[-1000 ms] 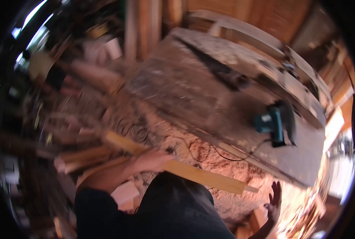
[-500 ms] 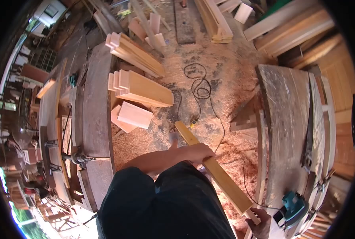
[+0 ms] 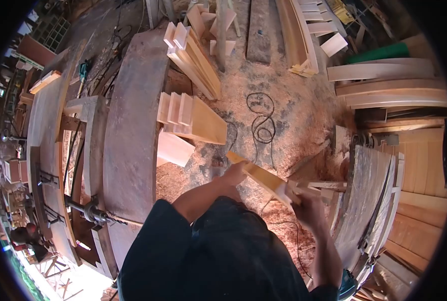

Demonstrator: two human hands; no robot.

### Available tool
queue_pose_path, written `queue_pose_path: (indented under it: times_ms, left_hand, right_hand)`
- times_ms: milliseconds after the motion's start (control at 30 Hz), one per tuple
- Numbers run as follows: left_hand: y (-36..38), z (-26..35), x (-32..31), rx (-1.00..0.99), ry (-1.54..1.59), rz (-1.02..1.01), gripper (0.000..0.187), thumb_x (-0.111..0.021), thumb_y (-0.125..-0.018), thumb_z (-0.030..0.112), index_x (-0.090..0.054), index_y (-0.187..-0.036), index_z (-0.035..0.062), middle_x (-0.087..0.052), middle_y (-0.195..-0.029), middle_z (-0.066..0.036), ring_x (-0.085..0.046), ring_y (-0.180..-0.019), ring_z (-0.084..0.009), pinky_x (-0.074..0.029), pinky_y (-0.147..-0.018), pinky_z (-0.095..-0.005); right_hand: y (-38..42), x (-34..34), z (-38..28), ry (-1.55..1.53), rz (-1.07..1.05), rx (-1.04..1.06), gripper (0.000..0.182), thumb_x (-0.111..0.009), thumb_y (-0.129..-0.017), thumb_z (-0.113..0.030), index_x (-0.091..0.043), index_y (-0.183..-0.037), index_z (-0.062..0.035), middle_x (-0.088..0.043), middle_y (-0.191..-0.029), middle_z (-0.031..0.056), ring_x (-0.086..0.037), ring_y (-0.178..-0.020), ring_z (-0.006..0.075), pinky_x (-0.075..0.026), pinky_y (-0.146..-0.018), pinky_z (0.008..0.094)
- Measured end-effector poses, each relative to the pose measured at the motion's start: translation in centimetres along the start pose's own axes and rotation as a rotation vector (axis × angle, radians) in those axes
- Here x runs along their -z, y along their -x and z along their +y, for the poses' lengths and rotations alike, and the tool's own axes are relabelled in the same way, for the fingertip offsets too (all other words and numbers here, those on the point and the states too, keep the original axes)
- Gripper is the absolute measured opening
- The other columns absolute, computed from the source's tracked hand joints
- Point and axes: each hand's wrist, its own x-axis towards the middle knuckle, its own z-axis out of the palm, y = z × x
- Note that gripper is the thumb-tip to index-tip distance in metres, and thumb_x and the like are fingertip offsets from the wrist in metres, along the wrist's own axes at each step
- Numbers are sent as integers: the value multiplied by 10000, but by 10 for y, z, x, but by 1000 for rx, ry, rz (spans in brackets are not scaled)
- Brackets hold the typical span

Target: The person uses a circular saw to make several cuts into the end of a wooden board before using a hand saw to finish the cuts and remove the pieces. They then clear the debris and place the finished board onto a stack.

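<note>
Item 1: long, narrow, yellow-brown wooden board (image 3: 264,179). Location: aloft in front of the person's dark-clothed legs, slanting from upper left to lower right, above the sawdust-strewn floor (image 3: 303,108); resting on no counter.

Item 2: bare left hand (image 3: 237,173). Grip clasped on the board near its far end; 0.5 s ago, about mid-length.

Item 3: bare right hand (image 3: 303,204). Grip clasped around the nearer end, fingers partly hidden; 1.0 s ago, spread and apart from the wood, and 0.5 s ago at the tip.

Remark: the board now hangs between 2 grips set well apart. In judgement, this gives firmer control of its angle than the single mid-length hold.

Surroundings: grey, weathered wooden counter (image 3: 365,193) to the right; teal power tool (image 3: 348,285), now mostly cut off behind the right forearm; brown slab-topped wooden counter (image 3: 132,120) to the left; stacked pale wooden boards with stepped ends (image 3: 206,123), just beyond the left hand; looped black cable (image 3: 263,131) on the floor.
</note>
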Motion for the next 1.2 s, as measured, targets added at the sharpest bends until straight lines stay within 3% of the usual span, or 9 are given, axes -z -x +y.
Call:
queue_pose_path:
  times_ms: [100, 167, 467, 667, 900, 1000, 1033, 1133, 1200]
  left_hand:
    - [-3, -59, 41, 115, 340, -98, 473, -713, -842, 127, -589, -1270, -31, -662, -1211, -175, -630, -1161, -211, -519, -936, -342]
    - [18, -77, 83, 131, 385, -40, 456, -711, -864, 145, -591, -1246, -74, -670, -1201, -159, -632, -1148, -203, -520, -948, -331]
    - [102, -53, 176, 343, 204, 158, 401, -709, -872, 229, -646, -1200, 8, -724, -1058, -173, -707, -996, -233, -545, -858, -338]
    - [21, 8, 89, 78, 229, 49, 477, -672, -938, 302, -578, -1304, 10, -644, -1249, -170, -615, -1190, -251, -496, -985, -358]
    - [-107, 89, 32, -49, 55, 1, 597, -436, -1000, 540, -562, -1333, 61, -687, -1112, -218, -641, -1062, -425, -490, -928, -450]
    - [-132, 122, 38, 93, -201, -169, 659, -399, -989, 589, -604, -1262, 26, -666, -1142, -250, -623, -1084, -443, -488, -936, -472]
    - [-136, 141, 41, 163, -280, -215, 682, -395, -984, 597, -629, -1219, 1, -653, -1166, -265, -613, -1102, -446, -485, -947, -477]
    - [-146, 166, 24, 193, -459, -195, 733, -468, -908, 659, -667, -1154, -2, -669, -1095, -295, -635, -1082, -430, -493, -934, -483]
    - [-155, 170, 12, 218, -571, -148, 689, -557, -871, 611, -672, -1133, -16, -671, -1092, -302, -643, -1089, -412, -496, -938, -479]
  right_hand:
    - [-91, -17, -8, 237, -277, -2, 93, -661, -856, -90, -668, -948, -94, -692, -759, 130, -700, -684, 285, -566, -600, 402]
    - [-129, -57, 15, 275, -207, 393, 73, -630, -876, -68, -662, -924, -111, -710, -852, 126, -704, -700, 278, -568, -573, 410]
    - [-196, -170, 66, 256, -132, 808, 150, -631, -812, -110, -615, -959, -141, -617, -984, 24, -577, -1055, 217, -455, -992, 414]
    - [-197, -133, 47, 442, -41, 505, 369, -656, -814, -145, -595, -1172, -77, -525, -1320, 154, -441, -1319, 294, -390, -1100, 460]
    - [-187, -142, 49, -386, 181, 7, 762, -711, -793, -92, -361, -1468, -53, -286, -1552, 263, -401, -1355, 475, -465, -1041, 453]
    - [-171, -155, 49, -431, 483, -24, 805, -717, -792, -105, -316, -1486, -34, -261, -1567, 255, -406, -1366, 443, -476, -1030, 457]
    - [-165, -163, 46, -348, 629, -178, 742, -719, -799, -122, -387, -1457, -33, -382, -1510, 245, -468, -1329, 410, -483, -1019, 438]
    - [-155, -181, 51, -809, 188, -486, 617, -711, -819, -136, -492, -1387, -31, -505, -1412, 248, -512, -1295, 389, -459, -1046, 422]
    - [-146, -190, 54, -690, 287, -310, 543, -708, -854, -254, -563, -1330, -36, -618, -1280, 223, -600, -1187, 368, -475, -1018, 418]
